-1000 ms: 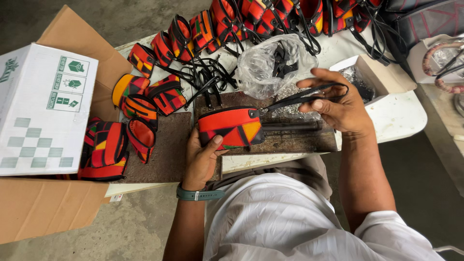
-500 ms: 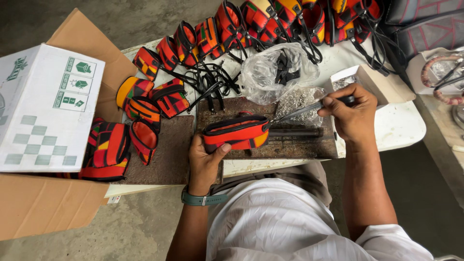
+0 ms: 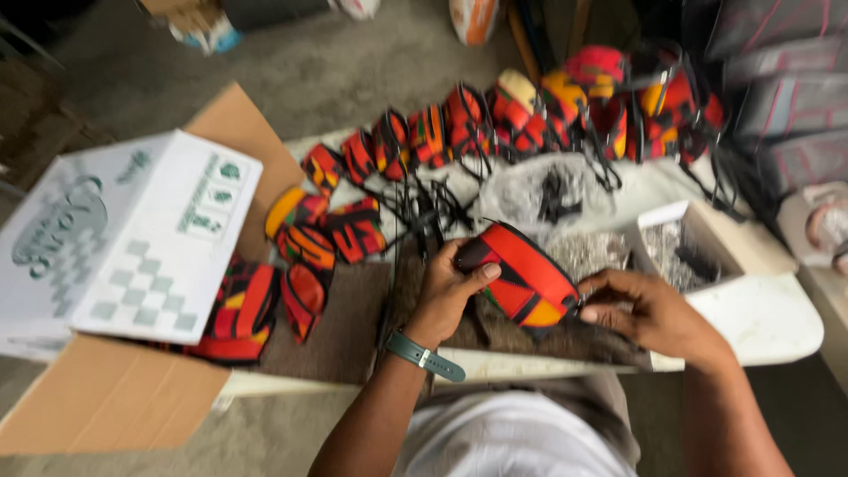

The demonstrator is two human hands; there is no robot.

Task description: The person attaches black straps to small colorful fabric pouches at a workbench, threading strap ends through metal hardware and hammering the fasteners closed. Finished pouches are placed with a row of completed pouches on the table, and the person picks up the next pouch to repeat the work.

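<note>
A red, orange and black patterned fabric pouch is tilted up over the work mat, held between both hands. My left hand grips its left end, thumb on top; a green watch band is on that wrist. My right hand pinches its lower right end. The frame is blurred, and I cannot tell whether the right hand still holds the thin tool seen earlier.
A white box sits on an open cardboard carton at left. Several more patterned pouches lie left of the mat and in a row at the back. A clear bag of black parts, black cords and a small white box stand nearby.
The pouch was lying flat on the mat with the right hand working a thin tool beside it. Now both hands have lifted and tilted it. The camera has moved closer.
</note>
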